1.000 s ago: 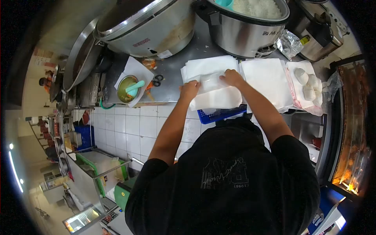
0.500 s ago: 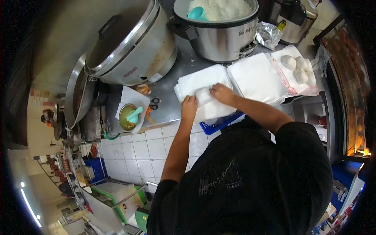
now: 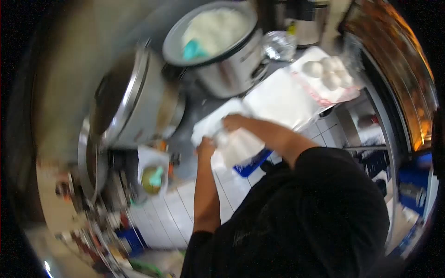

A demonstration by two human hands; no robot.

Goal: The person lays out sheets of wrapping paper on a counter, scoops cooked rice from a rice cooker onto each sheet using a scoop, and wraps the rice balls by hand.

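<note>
My left hand [image 3: 206,145] is closed at the left side of a white paper sheet [image 3: 242,147], its fingers blurred. My right hand [image 3: 234,122] curls over the far side of the same sheet, also closed. Between the two hands lies a small whitish lump [image 3: 221,137], partly wrapped; the blur hides its details. All this rests on a stack of white paper [image 3: 204,126] at the counter edge. To the right is a second stack of white sheets [image 3: 280,99], and beyond it several rounded white bundles [image 3: 330,70] sit on paper with pink print.
A large rice cooker [image 3: 227,74] with white rice and a turquoise scoop [image 3: 193,49] stands behind. Left are a big metal pot [image 3: 155,102] and a bowl [image 3: 149,187] with a turquoise spoon. Crumpled foil [image 3: 279,45], a blue basket [image 3: 252,164] and a lit glass case [image 3: 394,69] are nearby.
The view has swung and tilted, and is now blurred. My hands have drawn closer together around the lump, with the near part of the sheet hanging toward me.
</note>
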